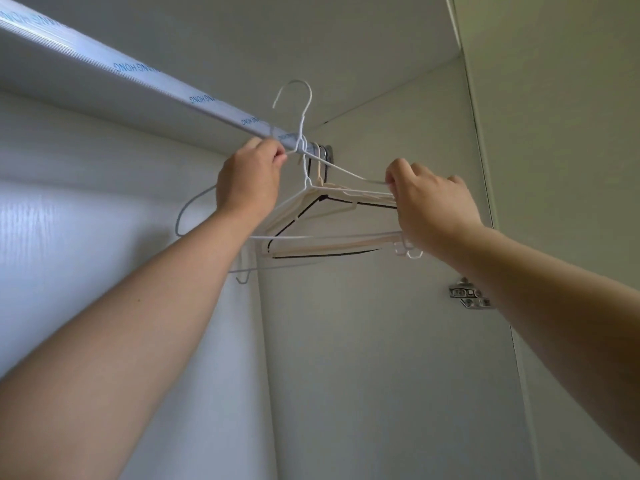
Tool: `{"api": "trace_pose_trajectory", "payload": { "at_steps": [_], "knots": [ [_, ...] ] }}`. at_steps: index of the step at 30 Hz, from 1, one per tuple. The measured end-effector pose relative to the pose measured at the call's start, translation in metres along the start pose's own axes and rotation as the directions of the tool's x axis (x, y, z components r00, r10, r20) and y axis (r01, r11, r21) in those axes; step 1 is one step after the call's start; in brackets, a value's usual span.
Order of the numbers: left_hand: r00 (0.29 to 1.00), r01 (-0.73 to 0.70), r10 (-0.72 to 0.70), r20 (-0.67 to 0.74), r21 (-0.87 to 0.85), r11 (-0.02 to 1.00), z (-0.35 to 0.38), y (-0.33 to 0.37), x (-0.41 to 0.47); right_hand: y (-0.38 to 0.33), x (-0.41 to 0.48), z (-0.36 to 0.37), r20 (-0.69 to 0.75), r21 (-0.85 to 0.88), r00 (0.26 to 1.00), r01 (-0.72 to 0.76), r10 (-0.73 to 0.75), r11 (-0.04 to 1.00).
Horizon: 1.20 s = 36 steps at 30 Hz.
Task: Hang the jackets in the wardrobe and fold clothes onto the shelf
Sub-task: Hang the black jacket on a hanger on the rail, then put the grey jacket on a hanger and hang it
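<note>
Inside a pale wardrobe [381,341], seen from below, with grey-white panels on the left, back and right.

Overhead, a rail [138,69] wrapped in clear film with blue lettering, slanting from the top left corner down to the right wall.

At the rail's right end, a bunch of hangers crowded together: cream hangers [332,244] and one thin black hanger [301,216], hooked on just beside the wall. In front of them, a white hanger [305,116] of wire, tilted, its hook lifted clear above the rail and caught on nothing. More white wire below and to the left, too tangled to sort by hanger.

Both bare forearms stretched up from the lower corners.

Left hand [249,178] curled, fingertips pinching the white wire just beside the twisted neck, right against the rail's right end. Right hand [433,206] curled too, thumb and fingers pinching the far end of the same wire shoulder and covering the right tips of the cream and black hangers.

Behind the neck, a dark metal bracket [323,154] fixing the rail to the wall.

Lower on the right edge, a steel hinge [467,296], partly hidden by the right forearm.
</note>
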<state>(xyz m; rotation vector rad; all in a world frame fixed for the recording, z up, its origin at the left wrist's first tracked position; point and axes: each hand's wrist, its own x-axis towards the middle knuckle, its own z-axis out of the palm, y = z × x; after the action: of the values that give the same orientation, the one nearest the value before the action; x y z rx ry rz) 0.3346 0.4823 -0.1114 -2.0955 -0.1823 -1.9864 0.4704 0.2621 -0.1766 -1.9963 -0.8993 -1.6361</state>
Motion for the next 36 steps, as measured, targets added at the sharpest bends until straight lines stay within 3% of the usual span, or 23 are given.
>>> {"api": "trace_pose_trajectory", "payload": {
  "at_steps": [5, 14, 17, 21, 25, 27, 30, 36],
  "knots": [
    [1.000, -0.025, 0.025, -0.014, 0.029, 0.999, -0.013, -0.001, -0.022, 0.013, -0.018, -0.004, -0.092, 0.150, 0.992, -0.076, 0.090, 0.986],
    [0.969, -0.243, 0.248, 0.015, -0.156, 0.957, -0.022, 0.082, -0.098, 0.069, -0.145, -0.028, -0.018, 0.179, 0.944, -0.321, 0.329, 0.930],
    [0.922, -0.349, 0.376, 0.086, -0.230, 0.908, -0.020, 0.131, -0.132, 0.093, -0.221, -0.041, 0.031, 0.108, 0.893, -0.449, 0.448, 0.887],
    [0.855, -0.375, 0.474, 0.209, -0.379, 0.846, -0.019, 0.195, -0.177, 0.116, -0.313, -0.068, 0.151, 0.039, 0.785, -0.612, 0.601, 0.790],
    [0.680, -0.319, 0.605, 0.414, -0.576, 0.752, -0.019, 0.256, -0.219, 0.120, -0.390, -0.105, 0.309, -0.032, 0.708, -0.659, 0.634, 0.751],
    [0.588, -0.279, 0.672, 0.451, -0.666, 0.692, -0.021, 0.289, -0.244, 0.117, -0.423, -0.124, 0.353, 0.008, 0.667, -0.703, 0.656, 0.711],
    [0.453, -0.274, 0.783, 0.426, -0.769, 0.577, -0.026, 0.347, -0.284, 0.114, -0.467, -0.148, 0.361, 0.132, 0.542, -0.835, 0.759, 0.534],
    [0.153, -0.281, 0.930, 0.335, -0.887, 0.366, -0.021, 0.481, -0.340, 0.144, -0.550, -0.176, 0.254, 0.206, 0.174, -0.971, 0.951, 0.123]
  ]
}}
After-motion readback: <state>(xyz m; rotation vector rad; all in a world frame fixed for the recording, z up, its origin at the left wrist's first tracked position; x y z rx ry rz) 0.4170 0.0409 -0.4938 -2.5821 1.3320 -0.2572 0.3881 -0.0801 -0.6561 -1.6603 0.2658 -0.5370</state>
